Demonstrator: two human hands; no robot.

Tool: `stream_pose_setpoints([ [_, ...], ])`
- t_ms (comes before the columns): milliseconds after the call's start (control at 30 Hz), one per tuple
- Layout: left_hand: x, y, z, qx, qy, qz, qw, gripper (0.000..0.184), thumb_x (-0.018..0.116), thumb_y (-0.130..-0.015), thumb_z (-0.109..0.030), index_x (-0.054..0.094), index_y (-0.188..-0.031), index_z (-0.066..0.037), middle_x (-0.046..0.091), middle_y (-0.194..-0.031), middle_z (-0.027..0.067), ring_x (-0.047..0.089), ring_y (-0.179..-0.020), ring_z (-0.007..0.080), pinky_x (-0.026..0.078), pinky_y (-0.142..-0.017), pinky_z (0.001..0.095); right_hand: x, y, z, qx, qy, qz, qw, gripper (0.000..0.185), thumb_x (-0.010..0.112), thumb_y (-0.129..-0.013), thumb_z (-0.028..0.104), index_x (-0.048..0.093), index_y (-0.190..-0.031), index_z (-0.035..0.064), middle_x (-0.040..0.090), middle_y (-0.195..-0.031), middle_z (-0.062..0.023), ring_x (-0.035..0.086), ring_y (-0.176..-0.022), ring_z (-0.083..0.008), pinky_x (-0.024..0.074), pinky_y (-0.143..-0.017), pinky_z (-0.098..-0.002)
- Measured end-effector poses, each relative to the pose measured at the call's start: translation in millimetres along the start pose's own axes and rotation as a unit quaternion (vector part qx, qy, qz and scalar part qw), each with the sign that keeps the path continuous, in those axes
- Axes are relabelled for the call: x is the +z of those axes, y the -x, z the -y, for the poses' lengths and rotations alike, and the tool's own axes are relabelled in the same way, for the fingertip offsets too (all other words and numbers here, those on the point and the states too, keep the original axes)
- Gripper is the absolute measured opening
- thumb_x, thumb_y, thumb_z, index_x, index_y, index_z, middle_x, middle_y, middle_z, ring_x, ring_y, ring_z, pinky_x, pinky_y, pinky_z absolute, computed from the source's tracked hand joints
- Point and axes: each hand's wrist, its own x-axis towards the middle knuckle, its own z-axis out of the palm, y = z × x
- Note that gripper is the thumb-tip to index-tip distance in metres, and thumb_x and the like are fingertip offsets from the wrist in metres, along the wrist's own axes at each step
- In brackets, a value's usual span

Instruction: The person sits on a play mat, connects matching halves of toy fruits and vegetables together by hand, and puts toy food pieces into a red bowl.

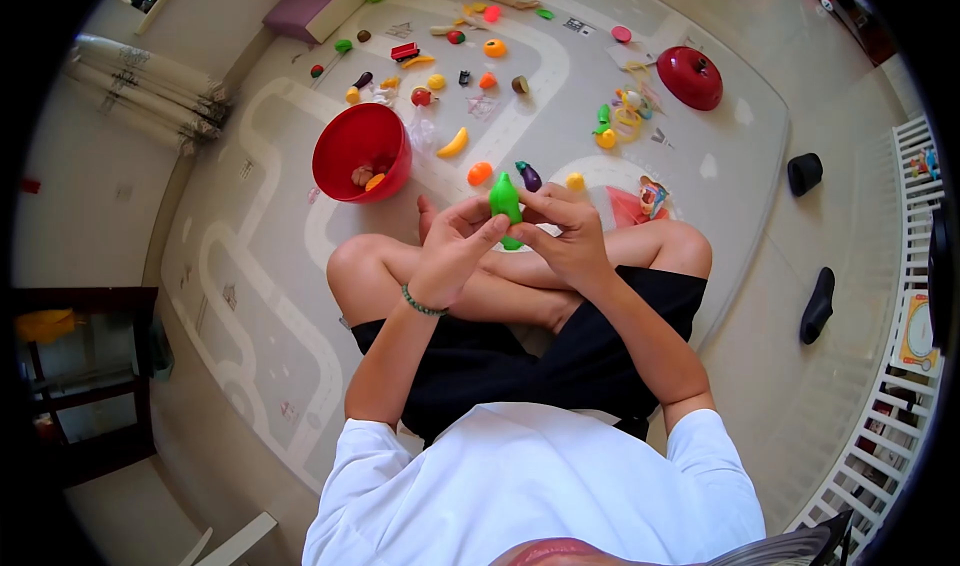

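Observation:
Above my crossed legs, both hands grip a green toy vegetable (505, 198), long and narrow at its top; my fingers hide part of it and its exact kind is unclear. My left hand (465, 228) closes on its left side, with a dark beaded bracelet on the wrist. From the right, my right hand (562, 231) pinches it with thumb and fingers. Just beyond the hands lie a toy eggplant (528, 175), an orange toy fruit (480, 174) and a small yellow toy (575, 181). A red bowl (335, 156) holding a few toys stands at the left.
A toy banana (453, 143) and several other toy foods are scattered over the grey play mat (250, 296). A red dome-shaped lid (690, 78) lies at the far right. Two black slippers (818, 306) (804, 174) are on the floor by a white railing (870, 436).

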Motion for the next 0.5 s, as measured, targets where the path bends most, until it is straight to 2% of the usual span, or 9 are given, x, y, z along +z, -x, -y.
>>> stream_pose_setpoints([
  [133, 1, 1, 5, 0.056, -0.080, -0.025, 0.995, 0.034, 0.059, -0.094, -0.004, 0.053, -0.125, 0.005, 0.063, -0.113, 0.0089, 0.059, -0.109, 0.0136, 0.046, -0.094, 0.0269, 4, 4, -5, 0.038, -0.071, -0.015, 0.997, 0.048, 0.075, -0.078, 0.003, 0.062, -0.124, 0.0035, 0.066, -0.093, -0.0094, 0.066, -0.081, -0.0142, 0.0527, -0.076, -0.0261],
  [200, 2, 1, 8, 0.068, -0.089, -0.015, 0.994, 0.033, 0.059, -0.093, -0.004, 0.053, -0.125, 0.006, 0.063, -0.114, 0.0089, 0.060, -0.108, 0.0136, 0.048, -0.092, 0.0260, -2, 1, -2, -0.042, 0.037, 0.014, 0.998, 0.054, 0.077, -0.077, 0.007, 0.059, -0.127, 0.0049, 0.066, -0.100, -0.0116, 0.066, -0.078, -0.0145, 0.0526, -0.078, -0.0262],
  [267, 3, 4, 9, 0.093, -0.245, -0.071, 0.962, 0.034, 0.061, -0.092, -0.004, 0.053, -0.124, 0.007, 0.065, -0.112, 0.0118, 0.064, -0.099, 0.0147, 0.053, -0.082, 0.0252, -9, 1, 3, -0.019, 0.055, 0.025, 0.998, 0.058, 0.077, -0.076, 0.006, 0.055, -0.130, 0.0036, 0.062, -0.101, -0.0064, 0.063, -0.086, -0.0112, 0.0524, -0.075, -0.0226],
  [300, 1, 6, 5, 0.088, -0.396, -0.063, 0.912, 0.036, 0.065, -0.089, -0.006, 0.055, -0.122, 0.007, 0.067, -0.106, 0.0153, 0.068, -0.090, 0.0171, 0.055, -0.074, 0.0265, -12, 2, 8, 0.039, 0.030, 0.036, 0.998, 0.059, 0.077, -0.076, 0.007, 0.055, -0.131, 0.0046, 0.061, -0.101, -0.0058, 0.062, -0.084, -0.0098, 0.0519, -0.071, -0.0213],
  [333, 0, 6, 9, 0.088, -0.393, -0.056, 0.914, 0.036, 0.065, -0.089, -0.006, 0.055, -0.122, 0.007, 0.067, -0.106, 0.0153, 0.068, -0.090, 0.0171, 0.055, -0.074, 0.0265, -15, 2, 11, 0.097, 0.004, 0.047, 0.994, 0.060, 0.077, -0.076, 0.007, 0.054, -0.132, 0.0055, 0.060, -0.100, -0.0052, 0.061, -0.082, -0.0083, 0.0514, -0.067, -0.0199],
  [367, -1, 7, 16, 0.084, -0.426, -0.050, 0.899, 0.037, 0.067, -0.087, -0.006, 0.056, -0.120, 0.006, 0.068, -0.103, 0.0163, 0.068, -0.088, 0.0183, 0.056, -0.073, 0.0273, -18, 2, 6, 0.086, 0.008, 0.075, 0.993, 0.048, 0.077, -0.077, 0.006, 0.060, -0.122, 0.0039, 0.058, -0.100, -0.0044, 0.059, -0.078, -0.0064, 0.0498, -0.062, -0.0186],
  [400, 0, 8, 19, 0.080, -0.460, -0.046, 0.883, 0.037, 0.069, -0.085, -0.007, 0.058, -0.118, 0.006, 0.068, -0.100, 0.0174, 0.069, -0.086, 0.0194, 0.056, -0.073, 0.0282, -20, 4, -1, 0.088, 0.012, 0.072, 0.993, 0.048, 0.077, -0.077, 0.006, 0.060, -0.122, 0.0039, 0.058, -0.100, -0.0044, 0.059, -0.078, -0.0064, 0.0498, -0.062, -0.0186],
  [467, 4, 8, 17, 0.055, -0.454, -0.045, 0.888, 0.037, 0.071, -0.083, -0.007, 0.060, -0.116, 0.006, 0.068, -0.100, 0.0172, 0.069, -0.085, 0.0212, 0.056, -0.073, 0.0283, -23, 7, -12, 0.076, -0.011, 0.119, 0.990, 0.032, 0.075, -0.078, 0.003, 0.065, -0.108, 0.0012, 0.058, -0.100, -0.0049, 0.059, -0.078, -0.0058, 0.0487, -0.062, -0.0178],
  [500, 4, 8, 16, 0.056, -0.454, -0.030, 0.889, 0.037, 0.071, -0.082, -0.007, 0.060, -0.116, 0.005, 0.067, -0.100, 0.0175, 0.069, -0.083, 0.0212, 0.056, -0.073, 0.0290, -18, 8, -12, 0.106, -0.069, 0.066, 0.990, 0.019, 0.076, -0.076, 0.007, 0.069, -0.093, 0.0024, 0.058, -0.087, -0.0044, 0.055, -0.067, -0.0043, 0.0443, -0.057, -0.0177],
])
